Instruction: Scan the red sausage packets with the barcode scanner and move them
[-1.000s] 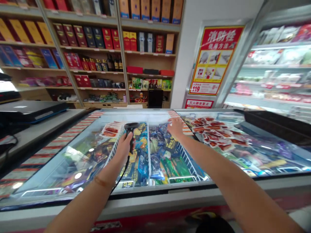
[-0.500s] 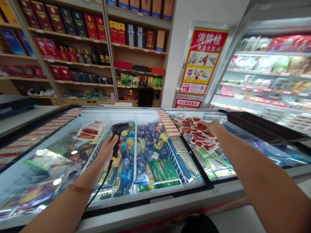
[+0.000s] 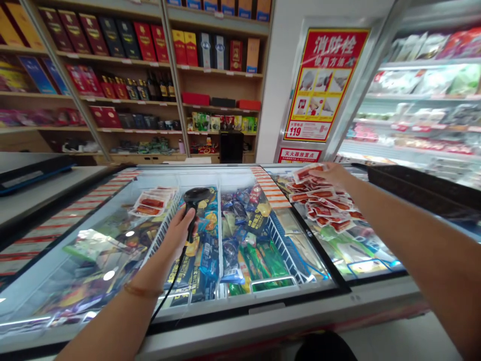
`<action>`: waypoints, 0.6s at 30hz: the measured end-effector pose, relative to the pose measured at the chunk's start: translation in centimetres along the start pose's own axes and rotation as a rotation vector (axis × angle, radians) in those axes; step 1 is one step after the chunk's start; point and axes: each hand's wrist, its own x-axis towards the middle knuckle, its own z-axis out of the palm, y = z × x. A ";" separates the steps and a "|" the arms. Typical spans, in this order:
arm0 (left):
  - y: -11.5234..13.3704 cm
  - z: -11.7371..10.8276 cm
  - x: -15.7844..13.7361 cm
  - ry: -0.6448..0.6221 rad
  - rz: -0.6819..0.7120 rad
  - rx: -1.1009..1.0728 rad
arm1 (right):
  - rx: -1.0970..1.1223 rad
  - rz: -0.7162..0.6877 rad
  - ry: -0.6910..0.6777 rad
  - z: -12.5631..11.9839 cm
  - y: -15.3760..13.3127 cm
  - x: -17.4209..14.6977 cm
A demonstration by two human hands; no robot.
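Note:
My left hand (image 3: 181,228) is wrapped round the handle of a black barcode scanner (image 3: 195,194), its cord (image 3: 170,287) trailing down along my forearm. The scanner is above the glass of a chest freezer (image 3: 263,310). On the right, my right hand (image 3: 331,174) grips a clear sausage packet (image 3: 308,173) by its edge, raised a little over a heap of similar sausage packets (image 3: 326,206) on the freezer top. A smaller stack of sausage packets (image 3: 151,201) lies on the glass left of the scanner.
Under the glass, wire baskets (image 3: 285,250) hold wrapped ice creams (image 3: 259,260). A dark tray (image 3: 421,193) sits at the right. Behind are wooden shelves of boxes (image 3: 221,55), a red and yellow poster (image 3: 326,85) and a lit refrigerated display (image 3: 424,113).
My right hand has lifted a sausage packet up from the heap. My left hand still holds the scanner over the glass. The whole view has shifted slightly.

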 end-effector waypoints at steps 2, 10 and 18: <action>0.1 0.2 0.0 -0.021 -0.011 0.007 | 0.179 0.029 -0.127 3.9 -1.8 -0.5; 0.3 0.3 -0.5 -0.042 0.006 -0.014 | 0.619 0.035 -0.185 24.3 -3.2 -5.5; -0.5 0.4 -0.2 -0.060 -0.044 0.001 | 0.611 -0.015 -0.082 29.9 -0.6 -7.3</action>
